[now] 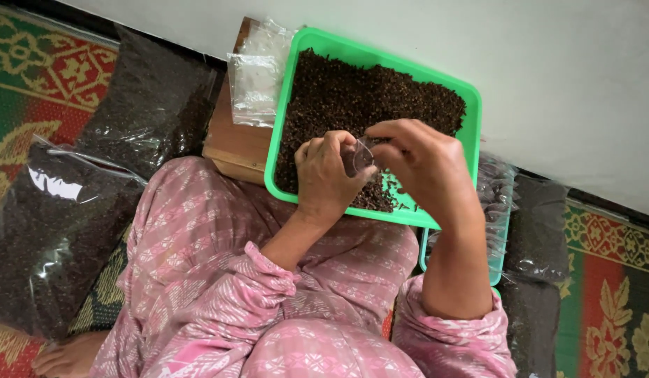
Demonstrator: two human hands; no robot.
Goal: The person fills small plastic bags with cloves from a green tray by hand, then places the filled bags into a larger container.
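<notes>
A green plastic tray (471, 122) rests on my lap, filled with small dark brown dried bits (366, 91) like cloves. My left hand (324, 178) and my right hand (426, 164) meet over the tray's near side. Between them they hold a small clear plastic pouch (359, 155) with a few dark bits inside. My left fingers curl around its near edge. My right fingers pinch its top. Both sleeves are pink and patterned.
Large clear bags of the same dark bits lie at left (51, 231) and upper left (153, 98). A stack of empty clear pouches (258, 70) sits on a wooden block (233, 143). More filled bags and a teal tray (496, 224) lie at right on a patterned mat (611, 280).
</notes>
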